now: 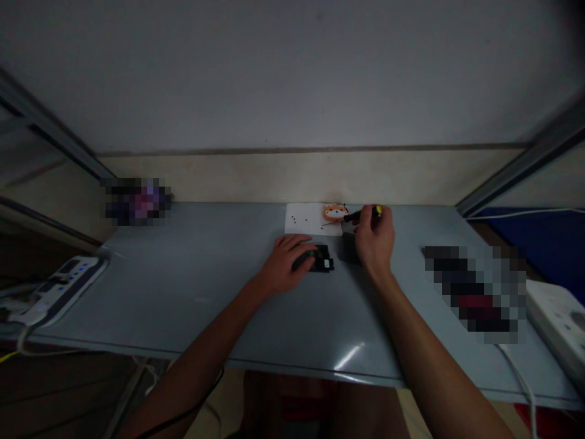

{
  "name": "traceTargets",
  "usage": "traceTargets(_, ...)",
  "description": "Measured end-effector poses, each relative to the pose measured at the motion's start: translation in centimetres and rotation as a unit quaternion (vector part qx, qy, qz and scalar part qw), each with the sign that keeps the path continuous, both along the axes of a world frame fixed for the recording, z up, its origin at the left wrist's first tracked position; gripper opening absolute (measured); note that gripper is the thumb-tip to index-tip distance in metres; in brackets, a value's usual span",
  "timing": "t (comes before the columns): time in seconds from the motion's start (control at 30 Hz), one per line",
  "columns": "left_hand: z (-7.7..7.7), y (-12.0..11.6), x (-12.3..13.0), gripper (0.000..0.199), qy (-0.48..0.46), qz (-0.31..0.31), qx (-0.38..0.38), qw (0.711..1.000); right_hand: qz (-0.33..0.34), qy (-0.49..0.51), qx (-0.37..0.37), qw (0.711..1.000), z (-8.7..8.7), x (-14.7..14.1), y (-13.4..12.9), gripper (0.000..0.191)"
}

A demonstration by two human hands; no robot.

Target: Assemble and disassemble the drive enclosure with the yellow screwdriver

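Note:
My right hand grips a screwdriver with a black and yellow handle. Its thin shaft points left over a sheet of white paper, where several tiny dark screws lie. An orange and white item with an animal face rests on the paper's right part. My left hand is closed over the left side of a small black electronic device lying on the table, partly hiding it. Just left of and below my right hand is a dark flat piece, partly covered by that hand.
The grey table meets a pale wall at the back. A white power strip with plugs and cables is at the left edge. Blurred-out objects lie at back left and right. A white box and a cable stand at the right.

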State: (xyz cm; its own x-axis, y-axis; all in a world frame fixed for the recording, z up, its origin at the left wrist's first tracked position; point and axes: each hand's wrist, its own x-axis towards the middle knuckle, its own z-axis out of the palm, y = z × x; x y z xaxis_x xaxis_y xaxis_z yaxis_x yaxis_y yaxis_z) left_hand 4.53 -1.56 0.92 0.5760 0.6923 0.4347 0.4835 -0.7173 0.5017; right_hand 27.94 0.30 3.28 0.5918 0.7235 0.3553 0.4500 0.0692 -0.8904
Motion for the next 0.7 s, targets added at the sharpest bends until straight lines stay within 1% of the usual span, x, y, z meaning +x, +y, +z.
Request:
traceTargets(0.1,-0.2,0.6,-0.3,0.027,-0.085,0.052,-0.002,0.995,-0.008,-0.011,-0.008,1.000,0.3,0.1,-0.1,0.045)
traceTargets(0.2,-0.6,1.3,-0.6,0.025,-0.160,0.114,-0.012,0.980,-0.001,-0.006,-0.020,1.000,0.3,0.2,0.0,0.044)
traceTargets(0.27,-1.0,1.8,-0.8,0.022,-0.186,0.150,-0.026,0.971,0.001,-0.005,-0.027,1.000,0.2,0.3,0.1,0.045)
traceTargets(0.33,-1.3,2.2,-0.9,0.019,-0.198,0.173,-0.039,0.964,0.008,0.001,-0.026,1.000,0.1,0.3,0.1,0.046)
traceTargets(0.4,-1.5,2.3,-1.0,0.019,-0.200,0.184,-0.048,0.961,0.025,0.017,-0.013,0.999,0.1,0.2,0.2,0.044)
traceTargets(0.5,-1.6,2.3,-1.1,0.018,-0.196,0.183,-0.051,0.962,0.059,0.068,0.021,0.996,0.5,-0.1,0.2,0.043)
traceTargets(0.6,-1.6,2.1,-1.0,0.018,-0.191,0.162,-0.050,0.967,0.089,0.129,0.042,0.987,1.1,-0.7,0.1,0.044)
traceTargets(0.7,-1.5,2.0,-1.0,0.026,-0.181,0.144,-0.050,0.972,0.131,0.166,0.043,0.976,1.7,-1.3,-0.1,0.045)
